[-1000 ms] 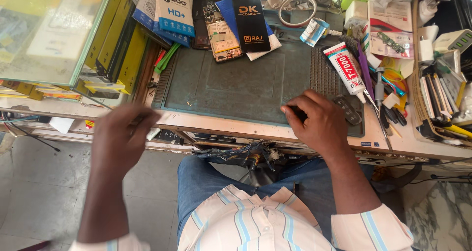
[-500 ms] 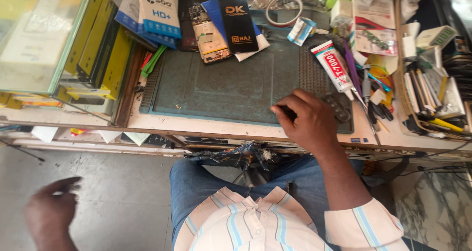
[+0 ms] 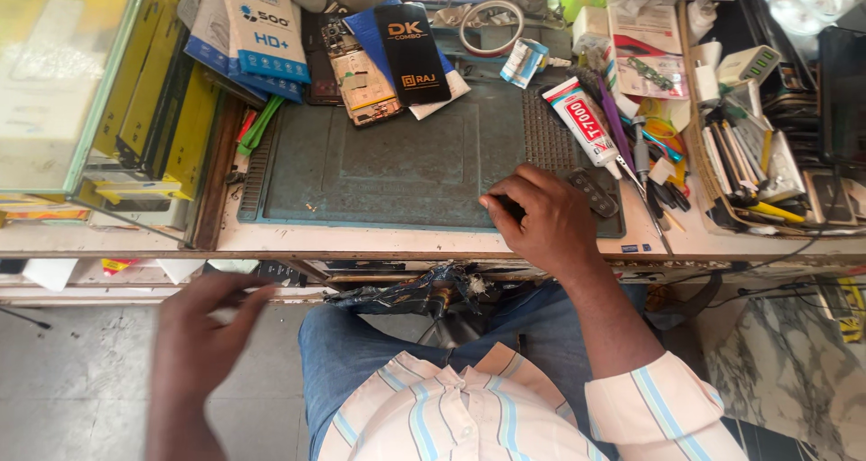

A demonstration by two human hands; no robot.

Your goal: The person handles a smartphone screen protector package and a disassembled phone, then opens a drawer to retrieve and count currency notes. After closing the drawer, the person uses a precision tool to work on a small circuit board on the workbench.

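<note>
Right hand: the right hand (image 3: 541,217) rests on the near right part of the work mat (image 3: 397,163), fingers curled together over a small dark object (image 3: 511,210) at the fingertips (too hidden to tell what it is).
Small dark object: only a sliver shows, black, pinched under the fingertips at the mat's near edge; its shape cannot be told.
Left hand: the left hand (image 3: 203,335) hangs below the counter (image 3: 361,241) edge on the near left, over the grey floor (image 3: 63,380), blurred, fingers loosely bent and apart, holding nothing that can be seen.
Work mat: dark grey-green, rectangular, worn and scuffed, with ribbed strips on its left and right sides; it lies flat on the pale counter.
Black grid piece: a small black part (image 3: 593,192) with square holes lies on the mat just right of the right hand.
Glue tube: a white tube with red lettering (image 3: 585,123) lies tilted on the mat's right ribbed strip, beyond the right hand.
Far side of mat: an opened phone body (image 3: 363,78) showing gold inner parts, a black flat pack (image 3: 412,53) just right of it, and a roll of tape (image 3: 492,26) farther right.
Left of mat: blue and white boxes (image 3: 257,28) and a glass case (image 3: 63,73) with yellow packs.
Right of mat: a tray (image 3: 753,168) crowded with tools and pens, well apart from both hands.
Person: seated at the counter in jeans and a pale striped shirt (image 3: 451,416).
</note>
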